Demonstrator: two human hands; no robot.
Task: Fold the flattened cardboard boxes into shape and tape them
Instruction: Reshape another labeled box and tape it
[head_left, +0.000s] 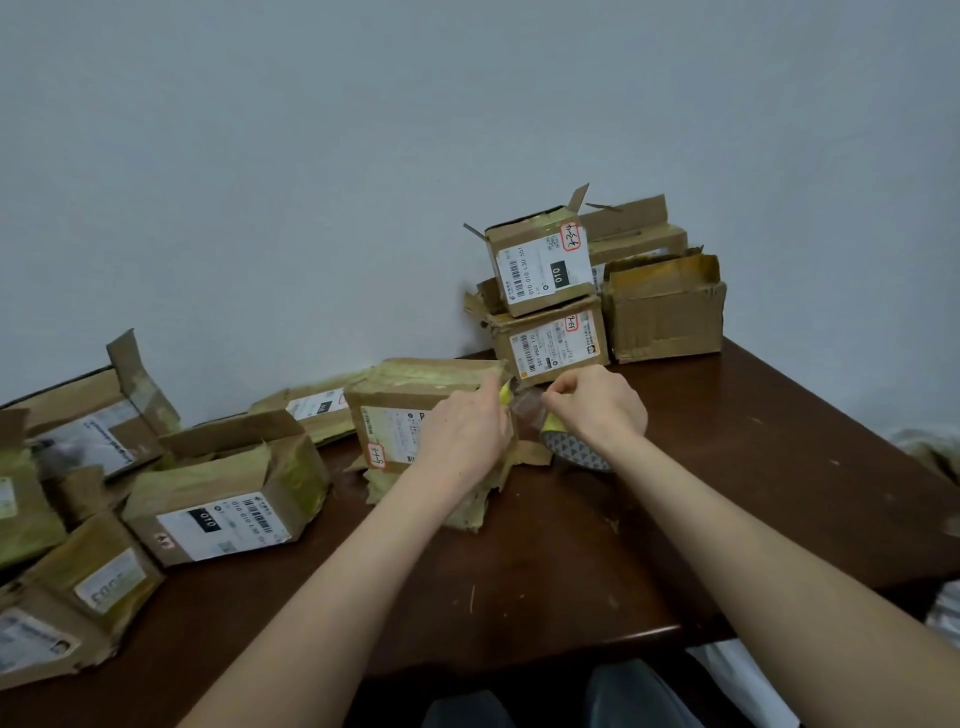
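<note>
Cardboard box (400, 410) at mid bench (753, 467), braced by left hand (467, 426), whose fingers pinch one end of the tape strip (524, 410) at its right edge; right hand (597, 410) fingers pinch it above the tape roll (576, 452), taut, likely for sealing.

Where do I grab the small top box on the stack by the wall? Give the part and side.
I'd take the small top box by the upper rim of its labelled front face, fingers inside, thumb on the label, coming from above and in front. Its top looks open with flaps raised; other boxes crowd its right side, and the room wall looks close behind.
</note>
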